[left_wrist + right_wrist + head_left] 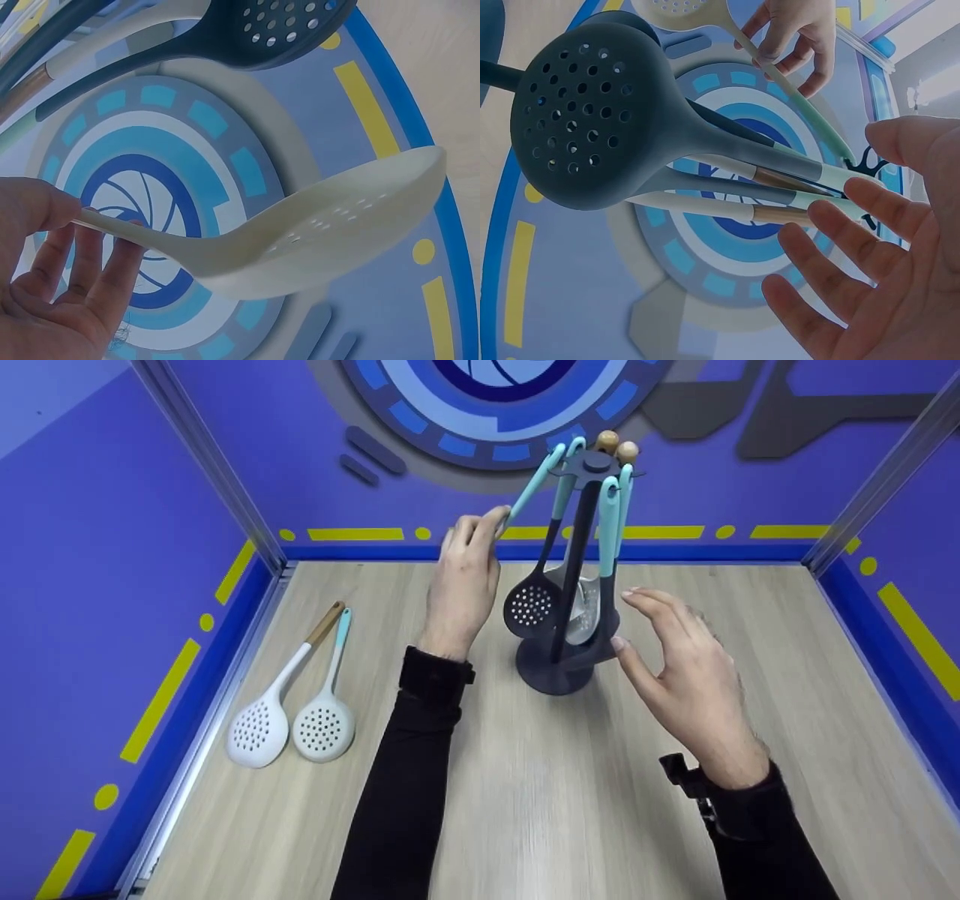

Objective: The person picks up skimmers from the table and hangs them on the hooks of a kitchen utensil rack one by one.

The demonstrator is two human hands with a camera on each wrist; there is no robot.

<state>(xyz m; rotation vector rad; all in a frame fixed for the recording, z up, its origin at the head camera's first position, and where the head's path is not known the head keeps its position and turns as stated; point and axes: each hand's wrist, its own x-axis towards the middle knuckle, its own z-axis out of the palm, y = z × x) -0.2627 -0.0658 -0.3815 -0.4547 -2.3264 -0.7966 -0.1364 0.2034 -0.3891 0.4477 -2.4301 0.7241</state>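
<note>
My left hand (465,574) pinches a pale skimmer (300,247) by its thin shaft; its perforated head points away from the fingers. The skimmer's teal handle (536,484) reaches up to the top hooks of a dark utensil stand (574,562). Whether its loop sits on a hook I cannot tell. To the right of the stand, my right hand (686,675) is spread with nothing in it, thumb and fingers near a hanging dark utensil with a teal handle (608,529). A large dark skimmer (592,112) hangs close to that palm in the right wrist view.
Another dark skimmer (531,606) hangs on the stand's left, with wooden-handled utensils (627,452) behind. On the table's left lie a white skimmer with a wooden handle (255,742) and a pale teal-tipped skimmer (324,750). Blue panels (97,547) wall the table (525,810).
</note>
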